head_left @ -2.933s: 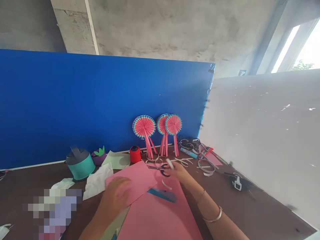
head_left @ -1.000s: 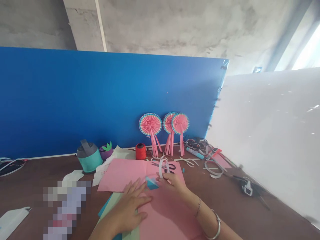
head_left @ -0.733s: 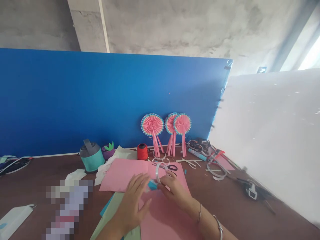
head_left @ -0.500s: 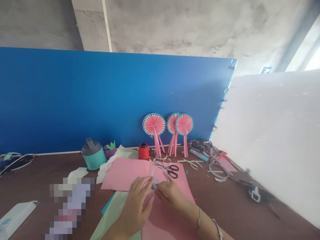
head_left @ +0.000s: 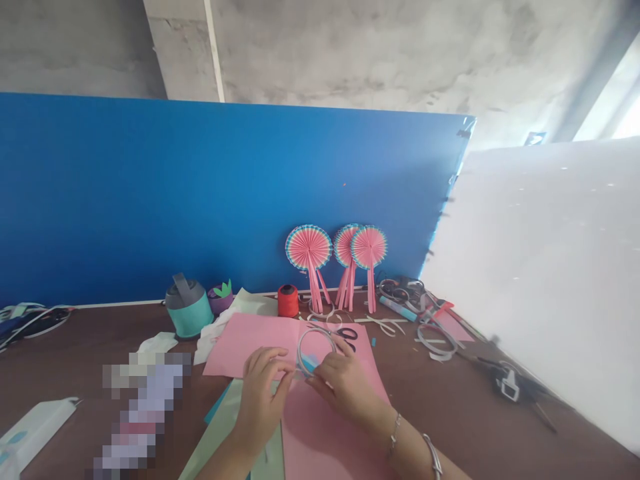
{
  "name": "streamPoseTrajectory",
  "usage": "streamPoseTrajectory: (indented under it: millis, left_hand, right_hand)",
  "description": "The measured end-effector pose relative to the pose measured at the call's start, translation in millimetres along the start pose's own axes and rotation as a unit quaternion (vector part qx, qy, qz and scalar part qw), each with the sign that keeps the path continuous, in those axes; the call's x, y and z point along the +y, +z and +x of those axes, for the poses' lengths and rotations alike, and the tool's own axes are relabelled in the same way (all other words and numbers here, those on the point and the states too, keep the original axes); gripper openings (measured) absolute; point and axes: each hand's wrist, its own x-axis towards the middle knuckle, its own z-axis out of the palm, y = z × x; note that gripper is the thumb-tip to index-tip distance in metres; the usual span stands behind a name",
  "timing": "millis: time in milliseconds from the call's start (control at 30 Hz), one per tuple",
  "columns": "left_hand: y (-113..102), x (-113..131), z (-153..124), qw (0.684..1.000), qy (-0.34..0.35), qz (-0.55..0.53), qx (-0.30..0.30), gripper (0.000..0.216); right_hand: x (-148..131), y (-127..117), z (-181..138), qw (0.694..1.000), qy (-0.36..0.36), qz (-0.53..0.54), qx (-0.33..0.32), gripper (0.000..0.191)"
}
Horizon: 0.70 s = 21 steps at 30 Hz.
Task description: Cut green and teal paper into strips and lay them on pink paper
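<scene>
One tape roll is between my right hand — gripping its rim — and my left hand, pinching its edge.

1. The right hand holds a ring over pink paper.
2. The left hand has finger and thumb tips close together at the ring's left side.
3. Scissors lie on the paper, just behind the ring.
4. Three pink fans stand along the table's back edge, by a blue wall.
5. A red spool and a green pot sit near that edge, left of the fans.
6. A blue tube lies near the back right corner.
</scene>
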Motion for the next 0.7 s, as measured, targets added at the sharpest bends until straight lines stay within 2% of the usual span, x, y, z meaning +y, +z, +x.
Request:
streamPoseTrajectory:
  millis: [100, 167, 300, 467, 700]
  left_hand:
    - [-5, -2, 2, 0.999, -0.031, -0.003, 0.013, 0.016]
    - [-8, -7, 5, 0.997, -0.072, -0.019, 0.023, 0.018]
    - [-13, -20, 13, 0.986, -0.142, -0.077, 0.037, 0.023]
    - [-20, -29, 21, 0.965, -0.228, -0.127, 0.028, 0.034]
    - [-27, -30, 26, 0.949, -0.276, -0.152, 0.026, 0.034]
  right_hand:
    - [9, -8, 2, 0.998, 0.052, -0.030, 0.033, 0.043]
    - [18, -14, 3, 0.997, 0.072, -0.022, 0.035, 0.042]
    - [29, -28, 3, 0.996, 0.082, 0.035, 0.007, 0.032]
    - [35, -39, 1, 0.992, 0.097, 0.074, -0.003, 0.030]
    - [51, -36, -3, 0.991, 0.101, 0.081, 0.021, 0.022]
